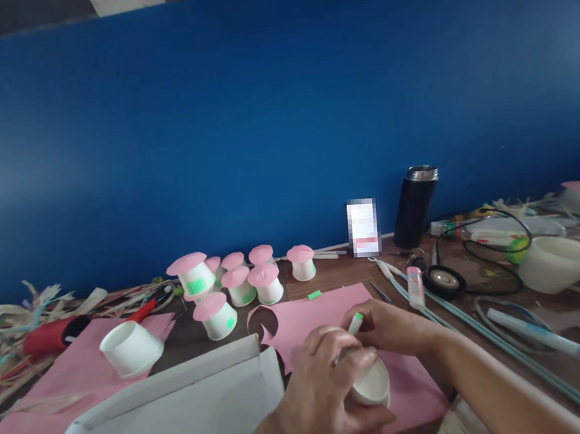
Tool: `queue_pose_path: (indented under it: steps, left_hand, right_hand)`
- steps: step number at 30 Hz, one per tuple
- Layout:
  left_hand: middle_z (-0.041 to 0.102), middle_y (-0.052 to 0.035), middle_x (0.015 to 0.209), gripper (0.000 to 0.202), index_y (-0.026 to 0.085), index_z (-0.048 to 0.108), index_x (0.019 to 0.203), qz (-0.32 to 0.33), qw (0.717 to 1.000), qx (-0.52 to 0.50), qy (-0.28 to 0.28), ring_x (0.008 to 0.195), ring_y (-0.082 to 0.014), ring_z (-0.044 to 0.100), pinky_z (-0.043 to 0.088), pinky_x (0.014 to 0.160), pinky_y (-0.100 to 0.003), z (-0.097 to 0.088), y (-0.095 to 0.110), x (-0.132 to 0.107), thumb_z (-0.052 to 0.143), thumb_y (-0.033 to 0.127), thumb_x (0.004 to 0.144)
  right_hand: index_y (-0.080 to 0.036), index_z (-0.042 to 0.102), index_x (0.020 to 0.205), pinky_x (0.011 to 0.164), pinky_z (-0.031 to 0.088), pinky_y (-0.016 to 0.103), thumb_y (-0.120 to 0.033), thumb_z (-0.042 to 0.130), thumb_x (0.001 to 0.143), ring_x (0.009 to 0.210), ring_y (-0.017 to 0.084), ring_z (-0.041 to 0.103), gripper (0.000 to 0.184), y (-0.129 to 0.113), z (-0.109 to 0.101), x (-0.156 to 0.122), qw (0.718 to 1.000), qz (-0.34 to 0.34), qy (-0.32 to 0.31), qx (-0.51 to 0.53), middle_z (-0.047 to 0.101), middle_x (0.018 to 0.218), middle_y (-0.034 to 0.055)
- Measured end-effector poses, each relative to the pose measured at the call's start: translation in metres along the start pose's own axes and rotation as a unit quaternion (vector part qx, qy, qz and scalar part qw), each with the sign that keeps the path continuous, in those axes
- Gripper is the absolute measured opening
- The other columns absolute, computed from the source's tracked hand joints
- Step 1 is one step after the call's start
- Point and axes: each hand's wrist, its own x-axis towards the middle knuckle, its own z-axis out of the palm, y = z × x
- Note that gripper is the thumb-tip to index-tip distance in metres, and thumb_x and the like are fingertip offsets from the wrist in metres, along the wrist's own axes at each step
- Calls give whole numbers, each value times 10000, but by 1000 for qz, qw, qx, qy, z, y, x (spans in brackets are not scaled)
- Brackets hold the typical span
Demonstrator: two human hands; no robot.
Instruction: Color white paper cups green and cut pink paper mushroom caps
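Observation:
My left hand (325, 388) is wrapped round a small white paper cup (371, 383) that rests upside down on a pink paper sheet (316, 320). My right hand (392, 328) holds a green-tipped marker (355, 322) against the cup, its fingers pinched on the pen. A round hole is cut in the pink sheet just left of the hands.
Several white cups with pink round tops (238, 282) stand at the back. A plain white cup (131, 348) lies on another pink sheet at left beside a white cardboard box (184, 407). A black flask (414, 206), a glue stick (415, 286), a white bowl (561, 262), cables and pens fill the right.

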Motion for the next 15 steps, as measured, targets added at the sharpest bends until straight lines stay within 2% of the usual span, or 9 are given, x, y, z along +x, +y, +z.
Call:
queue_pose_path:
  steps: [8,15]
  left_hand:
    - [584,-82,1066,578,207,526,1189,8,1000,1,7,1022,-261,542,470,901,-436,1,-1,-1,744,406,691]
    - [578,-76,1068,614,203,514,1207,10,1000,-7,7,1032,-256,530,458,915,-434,3,-3,-2,757,405,681]
  right_hand:
    - [-173,714,804,620,433,237,-292,660,747,656,133,565,143,3,2,5,1000,10,-16,10,670,710,-9]
    - [-166,695,763,555,400,215,-285,671,740,588,104,510,123,8,5,9,999,25,-23,20,621,645,-27]
